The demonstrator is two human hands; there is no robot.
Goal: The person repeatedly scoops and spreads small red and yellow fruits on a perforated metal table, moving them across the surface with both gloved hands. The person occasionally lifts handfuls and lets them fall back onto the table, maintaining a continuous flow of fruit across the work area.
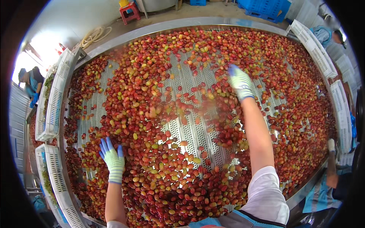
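Loose red and yellow-green grapes (142, 97) cover much of a large perforated metal sorting table (182, 77) with a raised rim. Palm down among the grapes at the left lies my left hand (112, 159), in a pale striped knit glove with blue fingertips. Its fingers are spread and nothing shows in its grip. My right hand (241, 82), gloved alike, reaches across to the far right of the table, over or against grapes. Blur and the angle hide its fingers, so whether it holds any cannot be told. Bare perforated metal shows between the hands.
White slatted plastic crates (58, 94) line the left rim, with green stems (47, 179) behind; another crate (315, 47) stands right. People work at both sides; a co-worker's gloved hand (331, 145) is at the right rim. Beyond are a hose (92, 37), red stool (129, 12) and blue crates (265, 8).
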